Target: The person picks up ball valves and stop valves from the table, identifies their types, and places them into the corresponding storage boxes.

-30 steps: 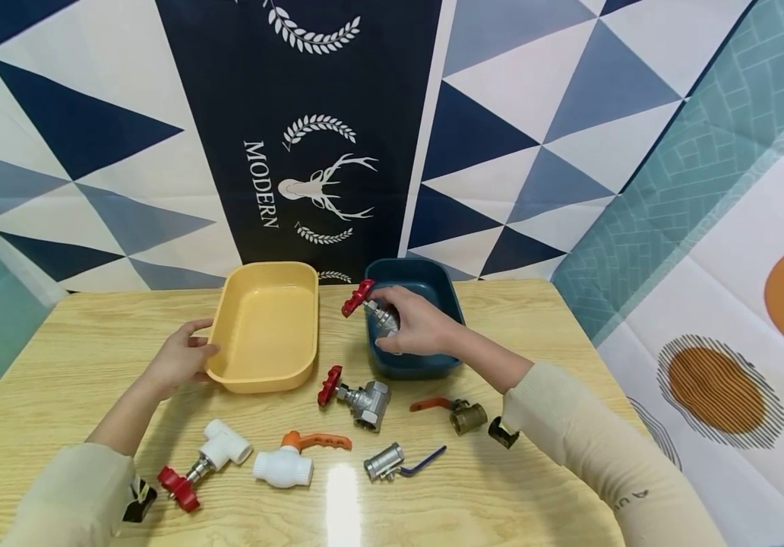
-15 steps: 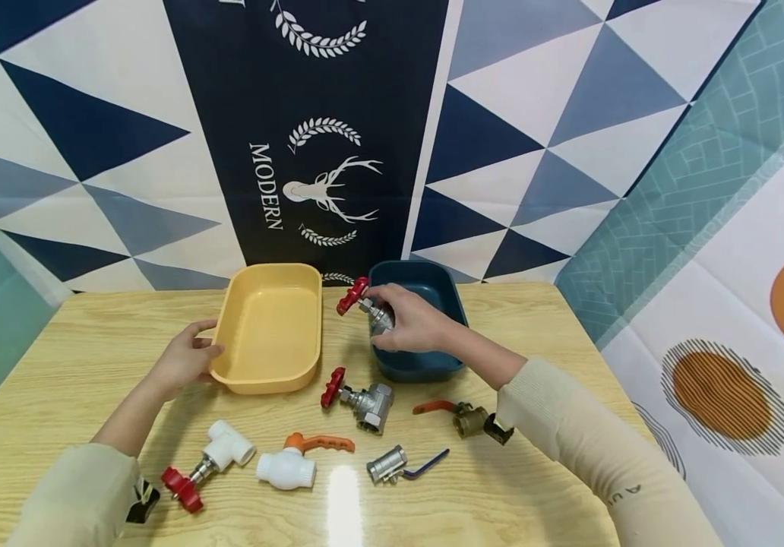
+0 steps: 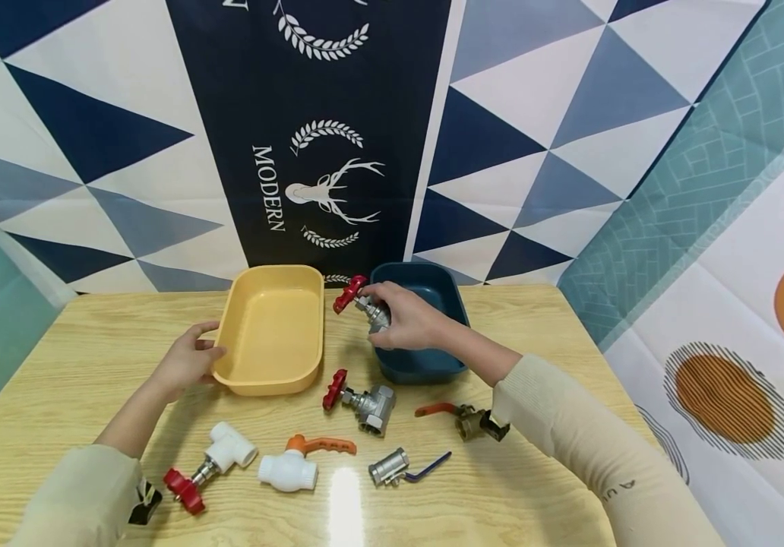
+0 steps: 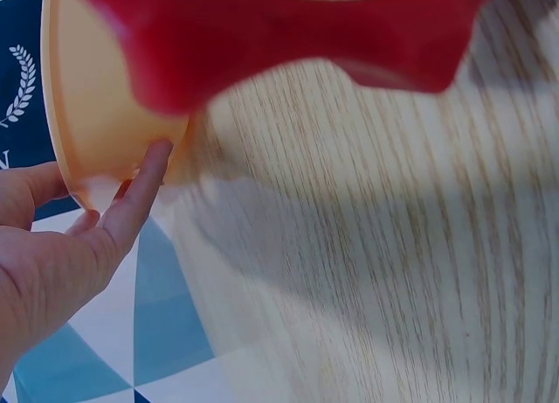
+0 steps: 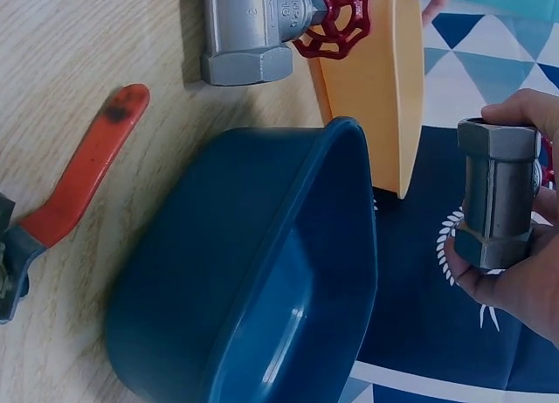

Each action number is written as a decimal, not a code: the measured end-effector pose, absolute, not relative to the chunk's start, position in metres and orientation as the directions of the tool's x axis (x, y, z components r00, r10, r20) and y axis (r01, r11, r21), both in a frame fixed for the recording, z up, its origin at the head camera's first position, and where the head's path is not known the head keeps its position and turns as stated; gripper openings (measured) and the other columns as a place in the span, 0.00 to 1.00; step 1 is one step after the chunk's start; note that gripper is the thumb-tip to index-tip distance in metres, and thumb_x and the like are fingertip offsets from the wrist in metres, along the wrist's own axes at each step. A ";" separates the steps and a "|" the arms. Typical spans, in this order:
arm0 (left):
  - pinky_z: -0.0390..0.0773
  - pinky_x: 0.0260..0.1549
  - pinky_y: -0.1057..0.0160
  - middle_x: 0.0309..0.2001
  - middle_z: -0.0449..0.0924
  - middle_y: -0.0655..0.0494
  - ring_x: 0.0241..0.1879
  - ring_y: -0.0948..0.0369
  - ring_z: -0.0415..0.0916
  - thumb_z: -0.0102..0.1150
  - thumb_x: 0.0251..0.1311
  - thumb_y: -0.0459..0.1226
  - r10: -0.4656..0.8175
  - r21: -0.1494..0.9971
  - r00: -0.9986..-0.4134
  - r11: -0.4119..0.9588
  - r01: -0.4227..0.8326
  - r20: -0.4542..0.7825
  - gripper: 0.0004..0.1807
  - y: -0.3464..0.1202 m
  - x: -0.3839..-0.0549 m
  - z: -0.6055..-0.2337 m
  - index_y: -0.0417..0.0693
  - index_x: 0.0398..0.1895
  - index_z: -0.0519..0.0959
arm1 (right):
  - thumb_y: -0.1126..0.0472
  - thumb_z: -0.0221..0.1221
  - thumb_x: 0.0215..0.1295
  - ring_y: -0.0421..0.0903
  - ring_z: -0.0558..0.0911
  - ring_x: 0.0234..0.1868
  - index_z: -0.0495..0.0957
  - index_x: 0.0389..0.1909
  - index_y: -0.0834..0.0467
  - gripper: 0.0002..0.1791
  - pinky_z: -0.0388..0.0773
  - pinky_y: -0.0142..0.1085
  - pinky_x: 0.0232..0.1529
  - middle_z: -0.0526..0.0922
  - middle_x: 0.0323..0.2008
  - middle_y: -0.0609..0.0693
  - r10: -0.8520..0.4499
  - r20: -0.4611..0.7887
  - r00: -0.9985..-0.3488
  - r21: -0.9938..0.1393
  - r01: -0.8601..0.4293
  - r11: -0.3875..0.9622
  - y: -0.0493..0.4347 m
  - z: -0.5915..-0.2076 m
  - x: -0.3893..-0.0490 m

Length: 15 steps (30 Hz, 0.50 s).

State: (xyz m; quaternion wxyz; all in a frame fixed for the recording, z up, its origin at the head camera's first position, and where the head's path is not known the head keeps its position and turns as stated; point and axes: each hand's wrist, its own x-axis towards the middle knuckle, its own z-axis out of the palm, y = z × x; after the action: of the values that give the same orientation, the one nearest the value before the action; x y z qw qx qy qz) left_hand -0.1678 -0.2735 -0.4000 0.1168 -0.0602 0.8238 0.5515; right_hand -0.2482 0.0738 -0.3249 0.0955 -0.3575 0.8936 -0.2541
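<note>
Wood-grain table (image 3: 515, 501), patterned backdrop (image 3: 347, 87).
Head view: the right hand (image 3: 411, 317) pinched a red-wheeled valve (image 3: 366, 306). Left wrist: the left hand (image 4: 65, 261), fingers loose, apparently only touched the yellow bin (image 4: 96, 88). Right wrist: the valve hung clear of the blue bin (image 5: 196, 246).

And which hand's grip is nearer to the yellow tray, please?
Left. The left grip touches the yellow tray at its left side; the right grip is apart, to its right, holding a metal valve.
</note>
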 end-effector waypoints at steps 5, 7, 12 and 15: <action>0.84 0.34 0.55 0.60 0.58 0.25 0.37 0.60 0.78 0.41 0.69 0.33 0.031 0.896 -0.965 0.379 -0.231 -0.262 0.33 -0.275 -0.168 -0.402 0.34 0.72 0.40 | 0.56 0.64 0.52 0.45 0.72 0.41 0.64 0.64 0.56 0.36 0.74 0.34 0.39 0.72 0.51 0.52 -0.683 -0.001 -0.730 -0.520 -0.583 0.624 0.069 -0.325 -0.250; 0.84 0.34 0.55 0.59 0.58 0.25 0.36 0.60 0.78 0.41 0.69 0.33 0.032 0.897 -0.966 0.380 -0.225 -0.257 0.33 -0.275 -0.168 -0.402 0.34 0.72 0.40 | 0.56 0.64 0.52 0.45 0.72 0.42 0.64 0.64 0.56 0.36 0.75 0.35 0.40 0.72 0.51 0.52 -0.682 -0.006 -0.731 -0.520 -0.581 0.627 0.066 -0.324 -0.251; 0.84 0.33 0.55 0.58 0.59 0.26 0.35 0.61 0.78 0.41 0.69 0.33 0.035 0.899 -0.968 0.381 -0.216 -0.248 0.33 -0.276 -0.168 -0.401 0.33 0.72 0.41 | 0.56 0.64 0.52 0.46 0.72 0.44 0.64 0.64 0.56 0.37 0.75 0.37 0.44 0.71 0.53 0.53 -0.688 -0.011 -0.726 -0.508 -0.588 0.629 0.061 -0.324 -0.253; 0.84 0.35 0.54 0.58 0.59 0.26 0.36 0.61 0.78 0.42 0.69 0.33 0.034 0.898 -0.967 0.381 -0.220 -0.251 0.34 -0.275 -0.169 -0.401 0.34 0.72 0.41 | 0.57 0.64 0.52 0.46 0.72 0.45 0.64 0.64 0.56 0.36 0.75 0.37 0.44 0.71 0.53 0.53 -0.689 -0.009 -0.724 -0.515 -0.588 0.624 0.059 -0.324 -0.254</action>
State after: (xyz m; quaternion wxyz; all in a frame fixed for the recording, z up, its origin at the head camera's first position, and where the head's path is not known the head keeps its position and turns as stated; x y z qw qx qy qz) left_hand -0.1689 -0.2751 -0.4005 0.1146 -0.0563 0.8229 0.5536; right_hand -0.2541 0.0593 -0.3244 0.1031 -0.3566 0.8952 -0.2468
